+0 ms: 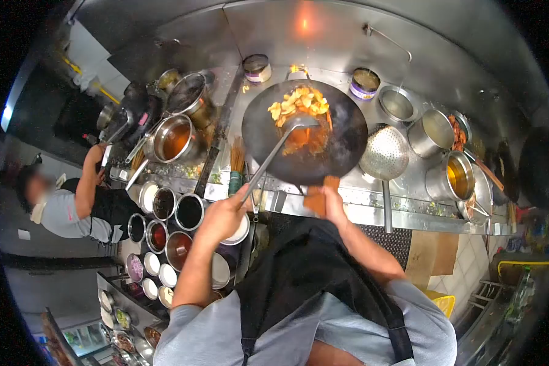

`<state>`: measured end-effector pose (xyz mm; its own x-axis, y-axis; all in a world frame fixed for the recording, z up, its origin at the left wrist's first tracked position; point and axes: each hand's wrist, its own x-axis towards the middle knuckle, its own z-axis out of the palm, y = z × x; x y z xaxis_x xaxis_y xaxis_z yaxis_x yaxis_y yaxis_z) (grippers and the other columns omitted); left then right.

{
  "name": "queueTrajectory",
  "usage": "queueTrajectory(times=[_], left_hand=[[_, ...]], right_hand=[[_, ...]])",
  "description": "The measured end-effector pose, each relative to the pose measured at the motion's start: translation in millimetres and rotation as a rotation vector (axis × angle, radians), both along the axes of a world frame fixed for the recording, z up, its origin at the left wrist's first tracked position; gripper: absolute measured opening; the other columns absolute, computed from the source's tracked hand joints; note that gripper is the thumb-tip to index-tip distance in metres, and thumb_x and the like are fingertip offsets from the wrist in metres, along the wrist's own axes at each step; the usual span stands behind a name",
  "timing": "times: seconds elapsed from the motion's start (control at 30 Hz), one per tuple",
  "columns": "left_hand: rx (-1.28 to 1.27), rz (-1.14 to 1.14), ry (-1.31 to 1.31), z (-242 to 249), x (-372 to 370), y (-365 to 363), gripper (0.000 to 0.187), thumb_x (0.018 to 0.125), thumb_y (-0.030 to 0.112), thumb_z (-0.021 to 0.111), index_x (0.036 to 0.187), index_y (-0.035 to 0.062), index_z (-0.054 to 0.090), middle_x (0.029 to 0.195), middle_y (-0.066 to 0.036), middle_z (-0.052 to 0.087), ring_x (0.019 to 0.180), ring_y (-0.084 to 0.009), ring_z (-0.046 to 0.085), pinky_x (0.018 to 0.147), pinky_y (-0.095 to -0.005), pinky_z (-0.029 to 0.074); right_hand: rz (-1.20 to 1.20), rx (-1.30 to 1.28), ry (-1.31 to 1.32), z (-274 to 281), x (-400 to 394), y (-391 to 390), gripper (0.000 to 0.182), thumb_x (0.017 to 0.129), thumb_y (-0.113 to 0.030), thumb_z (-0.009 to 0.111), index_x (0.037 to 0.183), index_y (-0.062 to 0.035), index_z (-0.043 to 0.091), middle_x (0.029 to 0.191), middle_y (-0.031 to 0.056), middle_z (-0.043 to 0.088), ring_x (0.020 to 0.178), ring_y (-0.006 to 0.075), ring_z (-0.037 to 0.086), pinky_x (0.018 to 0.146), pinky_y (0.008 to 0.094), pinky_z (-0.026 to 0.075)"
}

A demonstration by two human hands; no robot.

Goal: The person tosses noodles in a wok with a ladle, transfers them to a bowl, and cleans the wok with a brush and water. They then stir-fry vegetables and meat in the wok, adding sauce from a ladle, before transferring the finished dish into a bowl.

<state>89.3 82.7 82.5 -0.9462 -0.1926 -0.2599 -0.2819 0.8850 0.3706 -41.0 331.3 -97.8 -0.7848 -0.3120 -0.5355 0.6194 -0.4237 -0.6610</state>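
A large dark wok (348, 137) holds yellow and orange pieces of food (299, 105) at its far side. My left hand (227, 216) is closed round the handle of a metal ladle (302, 122), whose bowl rests over the food in the middle of the wok. At the wok's near edge my right hand (330, 204) grips a brown cloth or pad (316, 201) against the handle side. A little flame (297, 68) shows behind the wok. What lies under the cloth is hidden.
Right of the wok lies a perforated strainer (384, 152), with pots (432, 133) and an oil pot (457, 175) beyond. Several sauce containers (190, 211) stand at the left front. At far left another person (73, 207) works over a pan. Two cans (257, 68) stand behind.
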Motion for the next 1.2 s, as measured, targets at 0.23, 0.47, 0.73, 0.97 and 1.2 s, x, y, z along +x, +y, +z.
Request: queueTrajectory(times=[0.23,0.47,0.73,0.97,1.2], left_hand=[[-0.053,-0.038,-0.029,-59,-30,5,0.06,0.087,0.017,0.059,0.144,0.0266,0.043,0.095,-0.022,0.068,0.088,-0.0421,0.066,0.08,-0.0483,0.052],[-0.015,0.062,0.088,-52,-1,26,0.061,0.087,0.025,0.063,0.145,0.0258,0.042,0.09,-0.021,0.068,0.083,-0.0412,0.066,0.076,-0.0497,0.052],[-0.101,-0.093,-0.146,31,-8,-16,0.061,0.085,0.014,0.063,0.144,0.0186,0.045,0.098,-0.02,0.069,0.092,-0.0389,0.065,0.081,-0.0464,0.051],[-0.069,0.048,-0.079,-91,-81,-11,0.062,0.088,0.015,0.053,0.148,0.0217,0.039,0.105,-0.027,0.065,0.098,-0.0428,0.063,0.087,-0.0474,0.049],[-0.056,-0.055,-0.123,-25,-50,-12,0.064,0.085,0.014,0.05,0.148,0.0186,0.038,0.105,-0.029,0.065,0.1,-0.0416,0.064,0.089,-0.0489,0.048]], right_hand=[[0.083,-0.024,-0.038,-5,-83,-40,0.029,0.089,-0.02,0.052,0.108,0.001,0.056,0.098,0.0169,0.065,0.088,0.0291,0.067,0.07,0.042,0.058],[0.158,0.269,0.395,-82,6,20,0.035,0.081,-0.014,0.047,0.103,0.004,0.069,0.106,0.0197,0.068,0.091,0.0244,0.066,0.079,0.0357,0.055],[-0.005,0.082,-0.056,-13,-99,-41,0.029,0.085,-0.025,0.055,0.107,-0.0053,0.059,0.094,0.0082,0.068,0.074,0.0219,0.067,0.05,0.0335,0.048],[0.008,0.066,-0.058,-33,-120,-53,0.024,0.087,-0.026,0.054,0.103,-0.0091,0.059,0.091,0.0061,0.069,0.072,0.0198,0.067,0.046,0.032,0.044],[0.053,0.121,-0.04,-64,-133,-52,0.024,0.088,-0.027,0.054,0.104,-0.0107,0.059,0.092,0.0054,0.07,0.074,0.0208,0.068,0.046,0.0319,0.045]])
